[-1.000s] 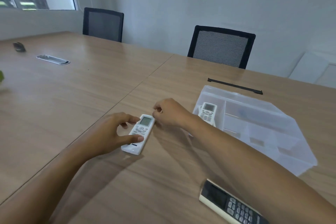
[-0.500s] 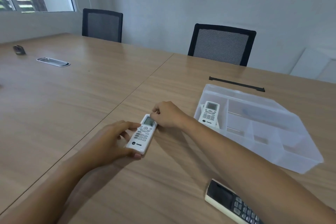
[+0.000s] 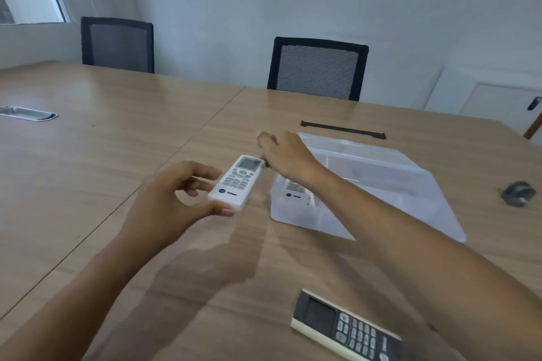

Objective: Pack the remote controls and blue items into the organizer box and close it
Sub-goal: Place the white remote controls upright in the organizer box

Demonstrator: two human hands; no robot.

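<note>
Black-faced cream remote [image 3: 349,328] lies at the wooden table's [image 3: 88,173] near edge. Farther in, left hand [image 3: 164,208] pinches a white slim remote's [image 3: 236,182] lower end between thumb and fingers; right hand [image 3: 286,154] grips its top. Beyond, a clear plastic organizer box [image 3: 381,184] holds another white remote [image 3: 294,192].

On the table [image 3: 88,173] I hold one remote [image 3: 237,182] between my left hand [image 3: 167,199] and right hand [image 3: 286,155], the organizer box [image 3: 381,184] with another remote [image 3: 294,189] inside lies right of it, and a third remote [image 3: 347,330] lies nearest me.
</note>
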